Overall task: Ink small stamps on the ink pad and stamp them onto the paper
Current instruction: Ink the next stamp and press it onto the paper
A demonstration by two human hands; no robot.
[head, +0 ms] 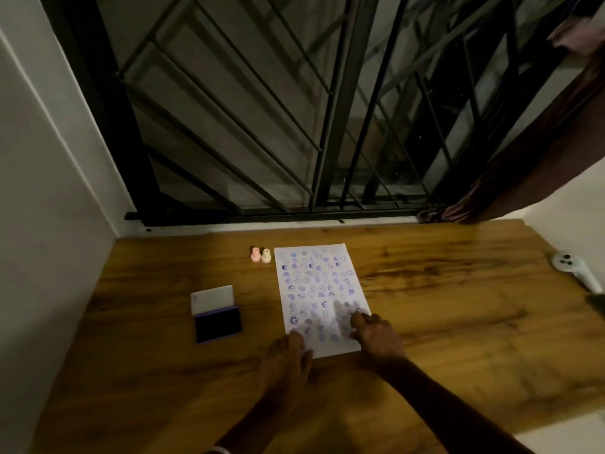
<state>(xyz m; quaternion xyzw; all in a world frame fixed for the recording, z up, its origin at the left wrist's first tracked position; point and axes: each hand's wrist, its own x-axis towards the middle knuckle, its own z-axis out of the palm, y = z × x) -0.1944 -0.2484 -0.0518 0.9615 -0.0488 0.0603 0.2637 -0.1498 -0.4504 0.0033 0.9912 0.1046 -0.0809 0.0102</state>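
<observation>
A: Head view showed what, biggest thing first?

B: A wooden desk (458, 322) under a barred window (262, 109). On it lay the paper (319, 290), its long axis running away from the person and leaning slightly left at the far end, covered in rows of purple stamp marks.

A: Any writing to read?

B: None legible; the marks were too small and blurred.

A: And the hands?

B: The left hand (288, 358) rested flat at the paper's near left corner, fingers loosely spread, gripping nothing. The right hand (378, 339) pressed down at the near right edge, fingers (358, 321) curled; whether they pinched a stamp, I couldn't tell.

A: Smaller items?

B: The ink pad (217, 322) sat left of the paper, lid propped up at its far side, dark pad exposed. Two small stamps, pink stamp (255, 254) and cream stamp (266, 256), stood upright, side by side, just beyond the paper's far left corner.
</observation>
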